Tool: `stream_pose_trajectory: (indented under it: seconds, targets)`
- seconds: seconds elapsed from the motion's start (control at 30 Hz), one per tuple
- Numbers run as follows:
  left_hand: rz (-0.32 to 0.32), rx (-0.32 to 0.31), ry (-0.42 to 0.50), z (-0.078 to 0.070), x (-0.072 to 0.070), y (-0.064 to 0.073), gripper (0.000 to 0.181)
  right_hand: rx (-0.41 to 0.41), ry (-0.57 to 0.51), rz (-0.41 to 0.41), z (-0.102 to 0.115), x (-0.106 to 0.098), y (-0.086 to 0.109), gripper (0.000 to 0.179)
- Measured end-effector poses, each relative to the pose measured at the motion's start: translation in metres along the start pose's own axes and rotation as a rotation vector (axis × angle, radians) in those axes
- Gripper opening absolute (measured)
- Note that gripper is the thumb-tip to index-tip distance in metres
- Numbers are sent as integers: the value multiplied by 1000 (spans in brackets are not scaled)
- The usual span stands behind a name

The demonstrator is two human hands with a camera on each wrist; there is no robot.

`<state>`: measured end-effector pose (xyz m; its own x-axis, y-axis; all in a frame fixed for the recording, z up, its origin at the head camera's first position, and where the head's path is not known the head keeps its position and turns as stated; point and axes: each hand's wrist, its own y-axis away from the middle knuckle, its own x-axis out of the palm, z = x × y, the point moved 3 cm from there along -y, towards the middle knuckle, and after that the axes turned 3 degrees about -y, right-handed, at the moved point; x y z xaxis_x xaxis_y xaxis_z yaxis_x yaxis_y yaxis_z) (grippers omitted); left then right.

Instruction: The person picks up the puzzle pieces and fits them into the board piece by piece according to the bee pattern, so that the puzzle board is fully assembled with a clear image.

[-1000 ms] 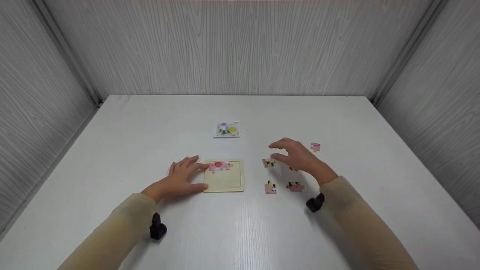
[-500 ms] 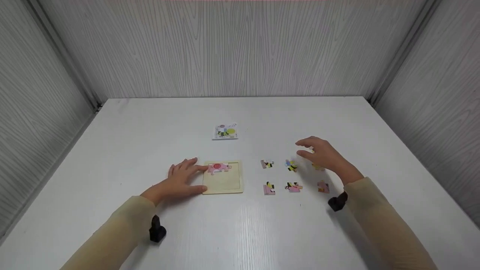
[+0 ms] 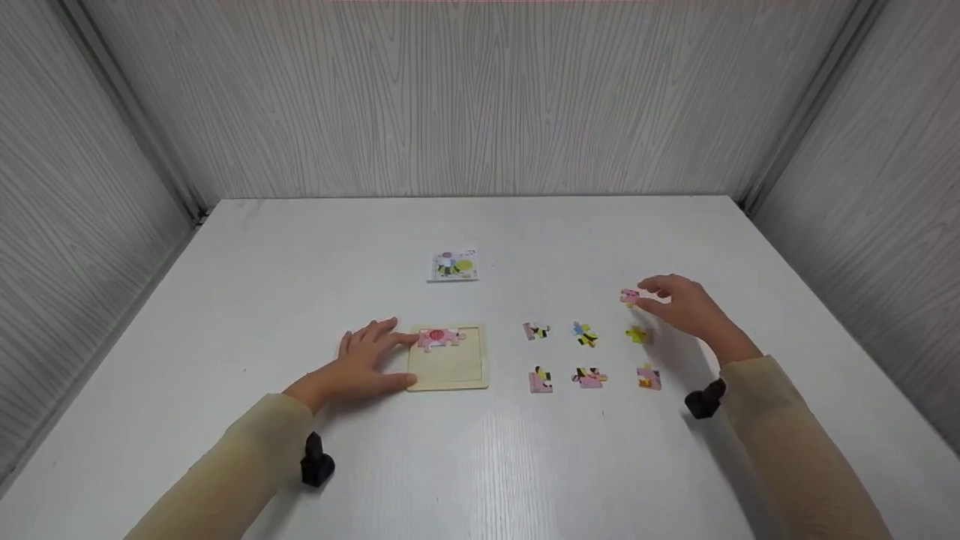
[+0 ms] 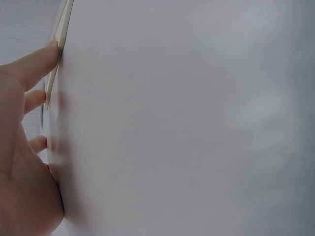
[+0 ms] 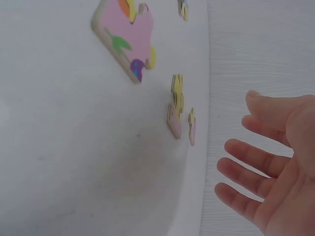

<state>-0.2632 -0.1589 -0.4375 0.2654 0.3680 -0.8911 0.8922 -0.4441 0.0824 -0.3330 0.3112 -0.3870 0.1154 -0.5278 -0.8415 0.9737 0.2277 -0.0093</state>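
My left hand (image 3: 360, 367) lies at the left side of a shallow wooden puzzle tray (image 3: 450, 373), thumb and index fingertip touching its edge. Inside the tray's top left sits a pink section of puzzle (image 3: 441, 337) with a red round shape. My right hand (image 3: 686, 306) hovers at the far right, fingers loosely bent and nothing in them. Right beside its fingertips is a pink puzzle piece (image 3: 628, 296). Below that lie a yellow piece (image 3: 637, 334) and a pink piece with an orange patch (image 3: 649, 378); the right wrist view shows a pink piece (image 5: 130, 37) close up.
Between the tray and my right hand lie a blue-and-yellow bee piece (image 3: 585, 334), a pink-edged piece (image 3: 535, 330), a pink corner piece (image 3: 540, 380) and a striped pink piece (image 3: 590, 377). Behind the tray is a square bee picture (image 3: 453, 265). Panelled walls (image 3: 480, 97) enclose the white table.
My right hand has moved rightward from above the left-hand loose pieces to the far pink piece, uncovering the pieces it passed over. The left hand has stayed at the tray.
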Motion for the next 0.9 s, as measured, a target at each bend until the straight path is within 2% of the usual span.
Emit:
stream_pose_trajectory:
  seconds: [0.17,0.43,0.7,0.9]
  targets:
    - [-1,5,10,1,2,1,70,52,0,43,-12,0,-5,47]
    - [0,-5,11,1,1,1,69,48,9,125,-22,3,-13,49]
    - [2,-1,4,1,3,0,68,83,31,134,-25,10,-21,48]
    - [2,-7,-8,1,1,1,69,62,58,126,-25,13,-23,44]
